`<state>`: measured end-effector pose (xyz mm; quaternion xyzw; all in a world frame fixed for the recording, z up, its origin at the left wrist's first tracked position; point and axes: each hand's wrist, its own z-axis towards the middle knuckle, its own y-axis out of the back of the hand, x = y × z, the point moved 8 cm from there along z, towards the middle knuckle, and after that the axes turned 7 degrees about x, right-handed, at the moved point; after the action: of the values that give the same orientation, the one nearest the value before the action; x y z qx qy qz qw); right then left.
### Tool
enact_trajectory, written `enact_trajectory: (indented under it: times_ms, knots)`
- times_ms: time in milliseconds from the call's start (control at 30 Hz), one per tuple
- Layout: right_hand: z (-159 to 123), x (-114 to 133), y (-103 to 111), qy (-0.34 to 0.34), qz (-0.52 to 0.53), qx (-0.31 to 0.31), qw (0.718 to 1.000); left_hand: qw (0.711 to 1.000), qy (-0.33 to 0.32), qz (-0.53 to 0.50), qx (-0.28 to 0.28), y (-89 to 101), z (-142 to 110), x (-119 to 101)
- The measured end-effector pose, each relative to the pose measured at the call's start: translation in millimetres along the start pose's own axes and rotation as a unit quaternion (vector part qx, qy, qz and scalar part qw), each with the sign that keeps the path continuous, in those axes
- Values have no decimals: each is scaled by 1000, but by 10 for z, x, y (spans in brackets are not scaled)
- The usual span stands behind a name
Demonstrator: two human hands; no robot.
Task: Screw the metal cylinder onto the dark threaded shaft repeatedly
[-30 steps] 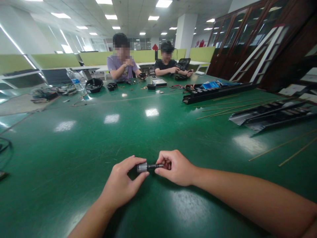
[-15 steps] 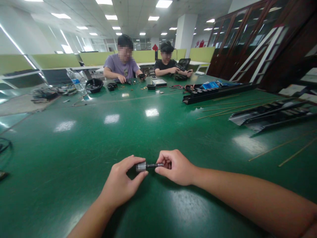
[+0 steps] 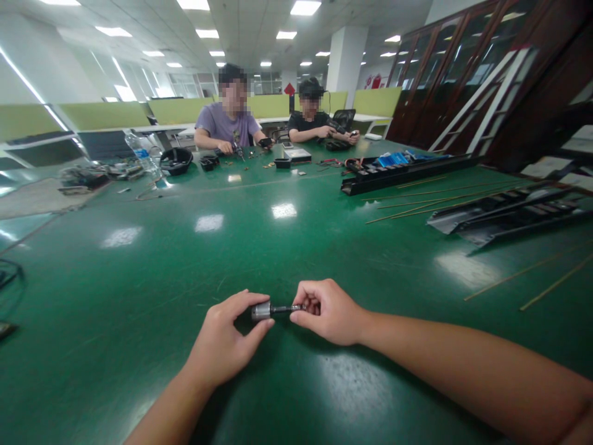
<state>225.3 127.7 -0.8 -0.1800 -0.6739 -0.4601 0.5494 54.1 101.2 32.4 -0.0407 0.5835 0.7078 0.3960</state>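
Observation:
Between thumb and index finger, my left hand (image 3: 227,337) grips a silver metal cylinder (image 3: 261,311). A thin dark shaft (image 3: 281,309) runs from the cylinder's right end toward my right hand (image 3: 327,313). That hand is closed in a pinch on the shaft's outer end, where a shiny metal tip (image 3: 299,308) partly shows; the fingers cover the rest. The cylinder and shaft lie roughly level, in line with each other, just above or on the green tabletop (image 3: 259,253). Whether they touch the surface I cannot tell.
Two people sit across the table, handling dark tools. Near them are a water bottle (image 3: 141,151), a headset (image 3: 176,159) and a small black tray (image 3: 282,163). At right lie a long black channel (image 3: 407,173), thin rods (image 3: 430,203) and metal rails (image 3: 509,219). A ladder (image 3: 486,105) leans behind.
My left hand has shifted slightly left with the cylinder, and a little more of the shaft shows. My right hand stays in place. Across the table, one person has raised a tool.

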Motion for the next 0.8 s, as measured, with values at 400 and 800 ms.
enact_trajectory:
  times_ms: [400, 800]
  knots:
    - [-9, 3, -3, 6, -8, -2, 1000, 1000, 4, 2, 1, 10, 16, -1]
    - [-3, -8, 1, 1, 1, -2, 1000, 1000, 2, -1, -1, 31, 20, 2]
